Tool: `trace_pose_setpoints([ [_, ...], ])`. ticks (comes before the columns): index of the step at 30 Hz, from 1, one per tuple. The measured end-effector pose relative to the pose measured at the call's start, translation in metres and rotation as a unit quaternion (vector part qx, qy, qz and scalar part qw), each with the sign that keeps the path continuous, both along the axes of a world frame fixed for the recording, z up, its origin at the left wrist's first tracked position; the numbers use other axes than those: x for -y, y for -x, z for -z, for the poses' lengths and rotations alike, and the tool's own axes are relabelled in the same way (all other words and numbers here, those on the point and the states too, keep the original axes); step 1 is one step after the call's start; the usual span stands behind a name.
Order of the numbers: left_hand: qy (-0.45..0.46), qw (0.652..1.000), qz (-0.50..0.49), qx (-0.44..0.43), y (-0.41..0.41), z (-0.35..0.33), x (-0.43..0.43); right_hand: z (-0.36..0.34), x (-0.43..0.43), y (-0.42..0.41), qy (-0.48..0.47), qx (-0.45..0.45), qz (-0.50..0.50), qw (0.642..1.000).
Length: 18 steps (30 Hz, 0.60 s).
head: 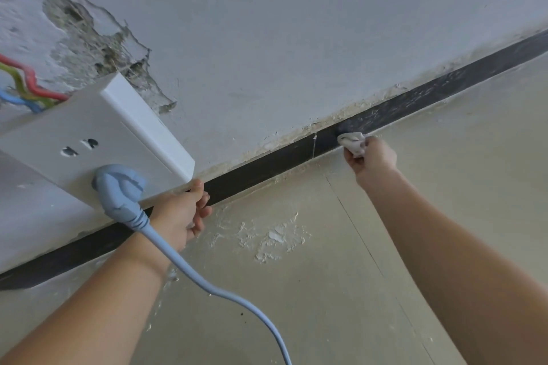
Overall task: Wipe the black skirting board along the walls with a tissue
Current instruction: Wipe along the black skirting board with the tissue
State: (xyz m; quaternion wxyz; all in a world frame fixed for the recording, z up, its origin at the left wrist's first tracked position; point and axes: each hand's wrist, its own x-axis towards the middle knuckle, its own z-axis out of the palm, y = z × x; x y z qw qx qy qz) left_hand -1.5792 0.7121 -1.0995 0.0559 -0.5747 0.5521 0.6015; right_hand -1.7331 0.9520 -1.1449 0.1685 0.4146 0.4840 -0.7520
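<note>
- Where the plaster has broken away at far left, three loose wires [26, 89] show: one red, one yellow-green, one blue. They run in behind one white socket box [98, 139].
- One pale blue plug [118, 190] sits in the socket's lower outlet; the two-slot outlet above it is free. Its one cable [213, 290] trails down across the left forearm and out of the bottom of the view.
- Left hand [184, 216] holds nothing. Fingers are loosely curled, tips at or near the skirting board just below the socket box; whether it bears weight I cannot tell.
- One black skirting board [267, 163] runs diagonally from lower left to upper right, between the grey wall [296, 38] and the beige floor [326, 275]. The stretch left of the tissue looks dark and clean; the stretch to the right is streaked pale with dust.
- White flakes of plaster or paint [275, 240] lie on the floor between the two arms.
- One tissue [353, 142], crumpled into a wad, is pressed against the face of the skirting board.
- Right hand [373, 160] is clenched round the tissue, pinching it from behind.
- Handling, as judgement: the tissue is light, soft and limp, and likely tears or sheds on the rough top edge where the wall crumbles. Best kept bunched in the fingertips, with a fold between fingers and board and moderate pressure. The board itself looks stiff and fixed.
</note>
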Motion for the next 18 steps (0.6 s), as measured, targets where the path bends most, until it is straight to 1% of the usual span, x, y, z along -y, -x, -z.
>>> trace_pose_setpoints([
  [1,-0.005,1.000,0.001,0.001,0.000,-0.001,0.000,-0.002,-0.003,-0.002,0.000,0.004,0.011,1.000],
  [2,-0.009,1.000,0.003,0.003,0.000,-0.002,0.000,-0.004,-0.003,-0.007,0.008,0.018,-0.001,1.000],
  [3,-0.010,1.000,0.005,0.005,0.000,-0.001,0.000,-0.007,0.005,-0.017,0.038,0.041,-0.028,0.998],
  [5,-0.012,1.000,0.010,0.010,0.001,-0.001,0.001,-0.011,0.034,-0.043,0.115,0.071,-0.128,0.982],
  [7,-0.013,1.000,0.013,0.013,0.002,-0.001,0.003,-0.021,0.065,-0.058,0.155,0.071,-0.213,0.962],
  [9,-0.014,1.000,0.019,0.018,0.002,-0.002,0.003,-0.032,0.078,-0.056,0.148,0.060,-0.241,0.957],
  [12,-0.020,0.999,0.026,0.023,0.003,-0.004,0.002,-0.044,0.060,-0.032,0.104,0.043,-0.236,0.965],
  [14,-0.022,0.999,0.023,0.028,0.003,-0.004,0.001,-0.047,0.036,-0.013,0.058,0.019,-0.198,0.978],
  [15,-0.020,0.999,0.018,0.030,0.002,-0.003,0.001,-0.046,0.023,-0.006,0.044,0.015,-0.151,0.987],
  [16,-0.013,0.999,0.009,0.031,0.003,-0.003,0.000,-0.044,0.011,0.001,0.043,0.017,-0.082,0.996],
  [17,-0.007,0.999,0.002,0.031,0.003,-0.003,-0.001,-0.043,0.003,0.005,0.049,0.024,-0.010,0.998],
  [18,-0.006,0.999,-0.004,0.033,0.004,-0.005,-0.003,-0.043,-0.001,0.006,0.056,0.031,0.038,0.997],
])
